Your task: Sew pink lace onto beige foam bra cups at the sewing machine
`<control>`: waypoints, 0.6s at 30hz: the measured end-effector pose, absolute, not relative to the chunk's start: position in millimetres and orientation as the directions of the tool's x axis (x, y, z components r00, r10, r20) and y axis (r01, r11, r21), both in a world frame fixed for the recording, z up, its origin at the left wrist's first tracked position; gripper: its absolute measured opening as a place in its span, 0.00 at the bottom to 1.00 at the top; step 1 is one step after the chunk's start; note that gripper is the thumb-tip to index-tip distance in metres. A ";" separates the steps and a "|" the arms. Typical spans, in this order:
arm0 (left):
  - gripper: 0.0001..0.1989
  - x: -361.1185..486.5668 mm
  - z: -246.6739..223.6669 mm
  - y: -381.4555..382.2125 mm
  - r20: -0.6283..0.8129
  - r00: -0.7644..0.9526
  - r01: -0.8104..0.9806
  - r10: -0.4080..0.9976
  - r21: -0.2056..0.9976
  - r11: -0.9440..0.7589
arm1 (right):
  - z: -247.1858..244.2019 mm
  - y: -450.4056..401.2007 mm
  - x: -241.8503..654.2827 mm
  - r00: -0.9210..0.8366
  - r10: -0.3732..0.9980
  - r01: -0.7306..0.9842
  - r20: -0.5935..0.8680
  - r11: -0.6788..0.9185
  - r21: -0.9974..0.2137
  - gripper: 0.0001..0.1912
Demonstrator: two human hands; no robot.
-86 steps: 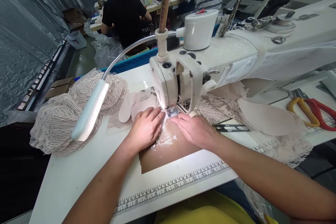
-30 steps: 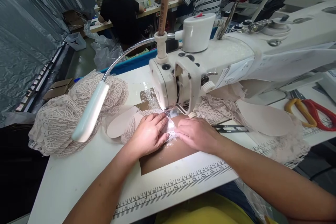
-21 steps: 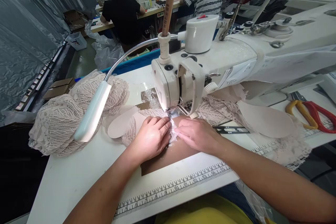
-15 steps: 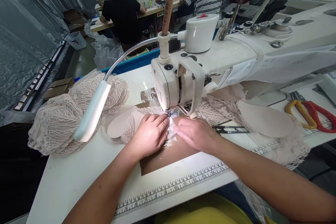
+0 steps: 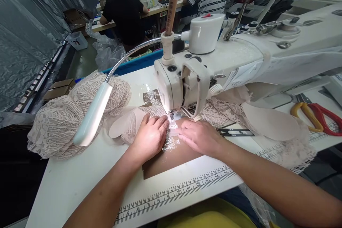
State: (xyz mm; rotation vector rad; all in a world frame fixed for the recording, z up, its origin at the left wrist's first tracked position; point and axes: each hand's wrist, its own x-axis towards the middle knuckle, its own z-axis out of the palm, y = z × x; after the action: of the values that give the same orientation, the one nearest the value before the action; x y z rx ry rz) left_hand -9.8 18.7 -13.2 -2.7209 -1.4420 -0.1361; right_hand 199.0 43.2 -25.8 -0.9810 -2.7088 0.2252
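A strip of pale pink lace fabric [image 5: 173, 126] runs under the needle area of a white sewing machine [image 5: 169, 89]. Just left of the needle, my left hand [image 5: 151, 133] presses on the lace, its fingers together and bent down. My right hand [image 5: 200, 136] is closed on the other side, with curled fingers and thumb at the lace's near edge. Between the hands, the lace is brightly lit by the machine. Both hands rest over a brown plate [image 5: 171, 162] partly covered with shiny tape. The fingertips' exact grip is partly hidden.
Bunched lace [image 5: 61, 124] lies left, beneath a bendable lamp [image 5: 93, 114]. Right are a beige oval cup piece [image 5: 269, 121], a black flat tool [image 5: 236, 132] and red-and-yellow-handled scissors [image 5: 317, 117]. A printed ruler [image 5: 176, 194] follows the table's front edge. Two people sit beyond.
My left hand has shifted slightly left, away from the needle, uncovering more lace between the hands. The beige fabric beside it has moved a little. My right hand is nearly still.
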 end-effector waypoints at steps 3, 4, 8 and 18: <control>0.18 -12.7 -15.5 21.7 0.114 0.534 0.844 0.838 -0.013 -0.536 | -26.3 43.8 196.2 -0.724 0.668 0.632 0.174 0.743 -0.221 0.11; 0.18 -13.6 -16.4 22.7 0.115 0.523 0.851 0.845 -0.015 -0.525 | -26.6 43.9 195.3 -0.718 0.674 0.637 0.175 0.738 -0.223 0.12; 0.19 -16.4 -20.8 25.2 0.127 0.478 0.877 0.869 -0.018 -0.479 | -28.1 44.4 193.6 -0.707 0.685 0.641 0.175 0.726 -0.249 0.13; 0.22 -24.8 -29.3 21.4 0.164 0.356 0.919 0.920 0.114 -0.376 | -31.8 44.4 192.4 -0.683 0.711 0.652 0.167 0.697 -0.298 0.15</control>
State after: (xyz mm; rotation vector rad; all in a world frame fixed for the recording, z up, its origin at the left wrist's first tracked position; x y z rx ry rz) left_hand -24.8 21.4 -29.3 -2.5890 -1.7556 -0.3156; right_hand 192.4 44.4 -31.8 -1.0835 -2.6385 0.3121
